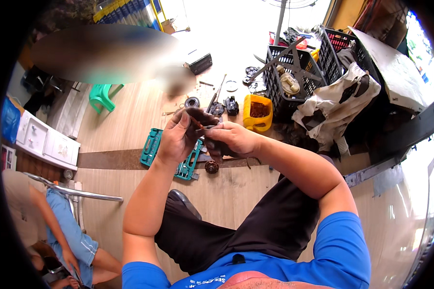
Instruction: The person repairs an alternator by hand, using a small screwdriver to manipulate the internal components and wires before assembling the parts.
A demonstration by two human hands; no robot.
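Observation:
My left hand [177, 137] grips a dark, greasy part [198, 119] with a reddish-brown bit, fingers wrapped round it and thumb up. Close against it, my right hand [229, 137] has its fingers closed on the same part, thumb and forefinger near its middle; the fingertips are partly hidden. Below my hands lie an open teal tool case [151, 147] with tools and a round dark metal part [211, 166]. Just beyond them are a bearing ring [192, 102], dark round housings [217, 108] and a black component [231, 105] on the floor.
A yellow cut-open container [257, 123], black crates [289, 60] with rags [342, 101] and a metal bar [371, 172] are right. A green stool [100, 98], white cabinet [46, 140] and chrome bar [91, 193] are left. Another person [72, 231] sits at lower left.

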